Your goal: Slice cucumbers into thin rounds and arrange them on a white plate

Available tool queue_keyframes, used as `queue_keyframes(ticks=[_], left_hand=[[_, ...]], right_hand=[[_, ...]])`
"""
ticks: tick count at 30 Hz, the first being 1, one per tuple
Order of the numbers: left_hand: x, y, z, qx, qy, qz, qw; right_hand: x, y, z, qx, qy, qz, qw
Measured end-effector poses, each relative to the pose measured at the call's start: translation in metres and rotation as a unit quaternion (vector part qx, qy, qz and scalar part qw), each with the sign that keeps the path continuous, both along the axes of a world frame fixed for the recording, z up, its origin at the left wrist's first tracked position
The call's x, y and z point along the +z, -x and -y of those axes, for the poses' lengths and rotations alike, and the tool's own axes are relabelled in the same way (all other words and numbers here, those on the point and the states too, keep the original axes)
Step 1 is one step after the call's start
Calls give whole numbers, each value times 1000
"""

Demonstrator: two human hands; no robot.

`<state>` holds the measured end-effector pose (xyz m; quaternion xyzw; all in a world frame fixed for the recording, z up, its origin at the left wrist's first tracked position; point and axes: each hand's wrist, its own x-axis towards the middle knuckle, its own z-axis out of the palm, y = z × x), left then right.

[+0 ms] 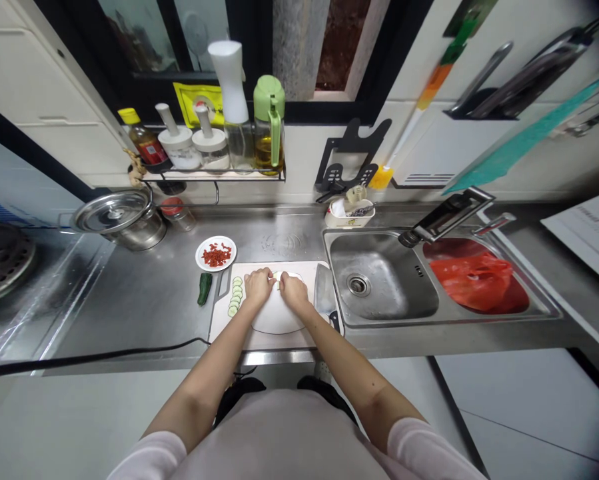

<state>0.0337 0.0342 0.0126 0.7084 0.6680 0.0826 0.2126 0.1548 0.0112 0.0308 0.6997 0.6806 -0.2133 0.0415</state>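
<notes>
My left hand [259,287] and my right hand [294,293] meet over the cutting board [279,339], fingers closed in a pinch around a small pale piece [278,279]. Its kind is too small to make out, and fingers partly cover it. A row of cucumber slices [236,293] lies on the board, left of my left hand. Along the board's right edge lies a cleaver [324,290], its black handle toward me. Off the board to the left are a dark green cucumber end [204,289] and a white plate [200,257] holding small red bits.
On the right is a steel sink [379,287], with a red plastic bag [474,281] in its second basin. A lidded steel pot [139,230] and a red-capped jar [180,217] stand back left. Above hangs a condiment rack [214,176]. A black cord [104,357] crosses the counter's front.
</notes>
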Motion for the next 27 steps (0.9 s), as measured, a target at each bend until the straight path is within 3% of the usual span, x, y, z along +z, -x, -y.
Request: queue_keyframes(ticks=[11,27], left_hand=[[2,0,0,-2,-2,-4,1000],[7,-2,4,4,12,-14,1000]], right_hand=[[-7,-2,14,94,-13,59,994],[-11,0,15,112,-19,65,991]])
